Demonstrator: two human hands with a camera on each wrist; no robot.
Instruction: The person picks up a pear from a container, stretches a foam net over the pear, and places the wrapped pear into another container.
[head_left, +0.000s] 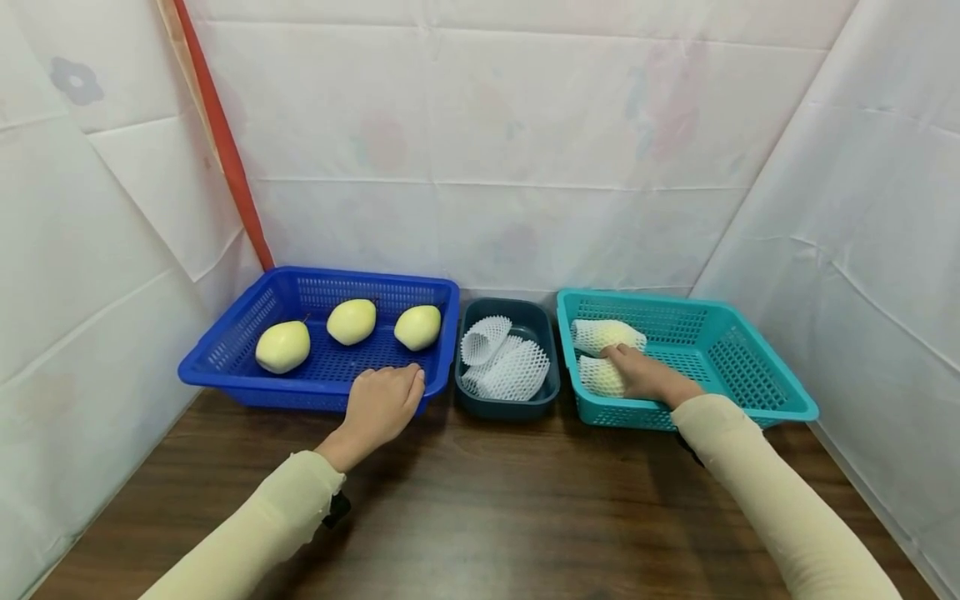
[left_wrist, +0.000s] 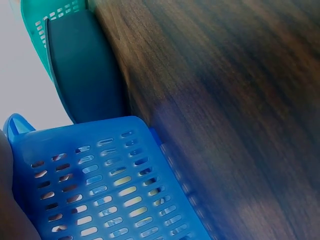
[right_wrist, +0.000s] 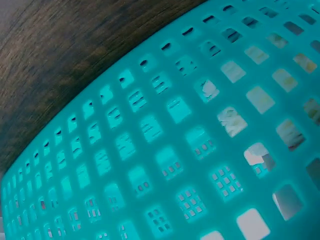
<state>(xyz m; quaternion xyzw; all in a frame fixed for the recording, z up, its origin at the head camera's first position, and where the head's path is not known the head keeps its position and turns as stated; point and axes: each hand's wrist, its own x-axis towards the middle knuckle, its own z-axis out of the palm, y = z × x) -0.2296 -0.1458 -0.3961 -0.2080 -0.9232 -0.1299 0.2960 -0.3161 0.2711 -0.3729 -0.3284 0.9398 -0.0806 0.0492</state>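
In the head view my left hand [head_left: 381,406] holds the near rim of the blue basket [head_left: 258,385], close to its right corner, with the fingers bent over inside. Three bare pale-yellow pears, a left pear [head_left: 283,347], a middle pear [head_left: 352,322] and a right pear [head_left: 417,327], lie in this basket. My right hand [head_left: 643,375] reaches into the teal basket [head_left: 780,396] and grips a pear in a white foam net [head_left: 600,377], thumb and fingers around its right end. Behind it lies another netted pear [head_left: 606,335].
Between the baskets stands a dark blue-green box [head_left: 510,408] with several loose white foam nets [head_left: 517,371]. All three containers stand side by side on a brown wooden table [head_left: 480,508], against a white cloth backdrop [head_left: 487,150]. White cloth also encloses both sides.
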